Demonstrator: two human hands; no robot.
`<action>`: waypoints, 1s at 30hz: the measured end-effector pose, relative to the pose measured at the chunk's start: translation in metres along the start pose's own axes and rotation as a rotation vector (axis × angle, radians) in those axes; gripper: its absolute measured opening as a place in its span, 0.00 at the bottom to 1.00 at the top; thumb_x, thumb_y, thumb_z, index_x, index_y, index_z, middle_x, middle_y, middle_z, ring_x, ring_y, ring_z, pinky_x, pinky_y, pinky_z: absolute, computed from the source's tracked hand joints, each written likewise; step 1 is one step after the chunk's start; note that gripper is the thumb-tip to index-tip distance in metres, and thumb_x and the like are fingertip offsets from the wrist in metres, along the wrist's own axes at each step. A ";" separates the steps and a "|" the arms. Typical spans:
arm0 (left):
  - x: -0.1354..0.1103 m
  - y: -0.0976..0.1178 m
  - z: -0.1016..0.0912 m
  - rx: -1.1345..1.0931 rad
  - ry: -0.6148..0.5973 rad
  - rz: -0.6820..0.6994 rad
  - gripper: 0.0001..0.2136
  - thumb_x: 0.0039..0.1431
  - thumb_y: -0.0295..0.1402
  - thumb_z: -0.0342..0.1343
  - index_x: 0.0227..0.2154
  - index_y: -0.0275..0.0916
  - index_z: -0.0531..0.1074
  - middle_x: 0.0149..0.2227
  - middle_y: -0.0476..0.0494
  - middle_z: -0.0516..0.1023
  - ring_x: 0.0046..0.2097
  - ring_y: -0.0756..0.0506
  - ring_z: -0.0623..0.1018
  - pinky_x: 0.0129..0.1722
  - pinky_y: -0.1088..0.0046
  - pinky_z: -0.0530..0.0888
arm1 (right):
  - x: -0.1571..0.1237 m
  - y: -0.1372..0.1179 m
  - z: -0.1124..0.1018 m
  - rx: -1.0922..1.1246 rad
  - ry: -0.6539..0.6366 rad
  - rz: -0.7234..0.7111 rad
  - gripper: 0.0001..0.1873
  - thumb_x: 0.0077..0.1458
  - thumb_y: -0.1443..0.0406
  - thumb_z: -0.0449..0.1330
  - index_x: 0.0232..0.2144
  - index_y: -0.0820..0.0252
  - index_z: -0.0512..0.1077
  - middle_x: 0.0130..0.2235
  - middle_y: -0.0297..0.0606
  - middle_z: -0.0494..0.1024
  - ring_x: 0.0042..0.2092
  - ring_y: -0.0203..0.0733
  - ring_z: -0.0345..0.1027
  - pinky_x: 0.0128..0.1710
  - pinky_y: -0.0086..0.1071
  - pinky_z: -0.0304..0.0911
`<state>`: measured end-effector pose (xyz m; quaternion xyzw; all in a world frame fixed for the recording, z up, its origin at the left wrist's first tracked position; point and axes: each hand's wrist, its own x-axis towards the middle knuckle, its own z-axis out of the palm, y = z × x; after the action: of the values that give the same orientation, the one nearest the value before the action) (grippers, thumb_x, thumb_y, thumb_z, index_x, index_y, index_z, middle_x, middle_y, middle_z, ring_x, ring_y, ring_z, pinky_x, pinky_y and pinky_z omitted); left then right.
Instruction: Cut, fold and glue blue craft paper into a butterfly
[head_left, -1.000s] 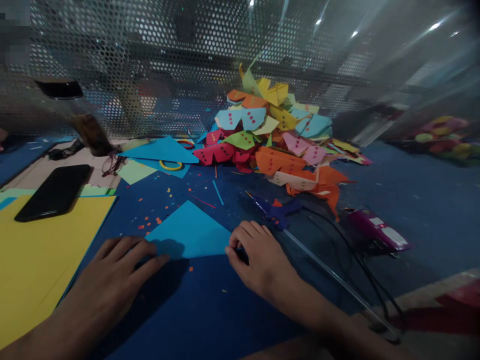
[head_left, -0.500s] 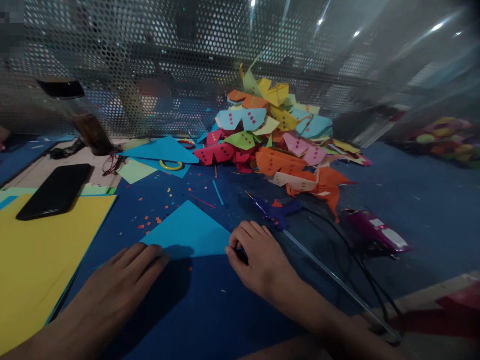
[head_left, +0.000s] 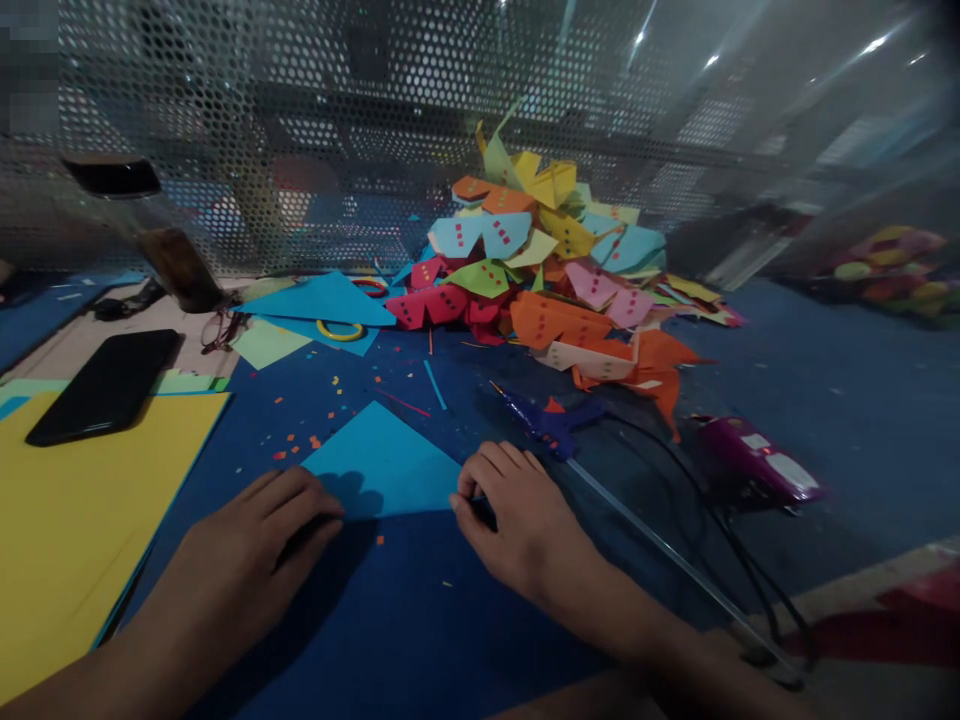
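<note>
A blue paper triangle [head_left: 386,465] lies on the blue tabletop with its point away from me and its long edge toward me. My left hand [head_left: 274,535] covers its left corner, fingers curled and thumb close to the index finger. At the right corner, my right hand [head_left: 517,515] has thumb and index finger closed on the paper, the other fingers curled beside them. A purple glue gun [head_left: 551,428] with a long clear glue stick [head_left: 667,555] rests just beyond and right of my right hand. Small paper scraps [head_left: 300,440] are scattered behind my left hand.
A heap of colourful folded-paper butterflies [head_left: 487,235] stands against the perforated metal panel [head_left: 322,130]. Left are yellow sheets [head_left: 90,520], a black phone [head_left: 105,385] and a bottle [head_left: 176,260]. Scissors with a yellow handle [head_left: 341,332] lie partly under blue paper. Right is a purple device [head_left: 757,460].
My left hand has slid a little right along the long edge, covering more of the triangle's left corner. My right hand stays at its corner. The view has shifted slightly.
</note>
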<state>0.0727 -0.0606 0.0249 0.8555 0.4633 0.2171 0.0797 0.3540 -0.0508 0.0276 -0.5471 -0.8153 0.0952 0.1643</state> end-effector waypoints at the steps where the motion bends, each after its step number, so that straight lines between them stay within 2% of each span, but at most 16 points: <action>1: 0.001 -0.001 0.001 -0.040 -0.007 -0.026 0.13 0.71 0.41 0.50 0.36 0.46 0.78 0.38 0.48 0.81 0.39 0.44 0.81 0.39 0.68 0.76 | 0.000 0.000 0.000 -0.002 0.004 -0.003 0.07 0.59 0.70 0.60 0.30 0.57 0.66 0.35 0.35 0.74 0.38 0.43 0.64 0.39 0.38 0.53; 8: 0.003 -0.001 0.008 -0.107 -0.001 -0.124 0.16 0.70 0.47 0.52 0.32 0.45 0.76 0.35 0.49 0.79 0.38 0.43 0.79 0.38 0.67 0.73 | -0.001 0.000 0.000 0.019 0.007 -0.004 0.07 0.60 0.70 0.59 0.30 0.57 0.66 0.35 0.35 0.74 0.37 0.43 0.63 0.40 0.39 0.53; 11: 0.002 -0.001 0.010 -0.112 -0.015 -0.148 0.15 0.69 0.47 0.52 0.32 0.44 0.76 0.35 0.48 0.78 0.39 0.42 0.78 0.39 0.66 0.73 | 0.000 0.000 -0.001 0.022 -0.005 -0.008 0.07 0.61 0.70 0.58 0.30 0.57 0.66 0.35 0.35 0.74 0.37 0.43 0.63 0.39 0.39 0.53; 21: 0.003 0.000 0.009 -0.106 -0.058 -0.172 0.15 0.69 0.46 0.52 0.32 0.44 0.73 0.35 0.48 0.78 0.39 0.42 0.77 0.39 0.66 0.71 | -0.001 0.001 -0.002 0.012 -0.003 -0.014 0.08 0.62 0.70 0.58 0.30 0.57 0.66 0.35 0.36 0.73 0.36 0.42 0.62 0.38 0.38 0.52; 30: 0.003 -0.001 0.013 -0.107 0.008 -0.161 0.14 0.68 0.47 0.53 0.31 0.45 0.74 0.33 0.50 0.78 0.37 0.43 0.77 0.38 0.67 0.71 | -0.002 0.003 -0.002 0.029 0.010 -0.001 0.08 0.61 0.70 0.58 0.30 0.57 0.66 0.35 0.35 0.73 0.36 0.43 0.62 0.38 0.38 0.52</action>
<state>0.0794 -0.0567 0.0141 0.8089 0.5188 0.2379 0.1407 0.3577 -0.0512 0.0278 -0.5445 -0.8134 0.1042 0.1762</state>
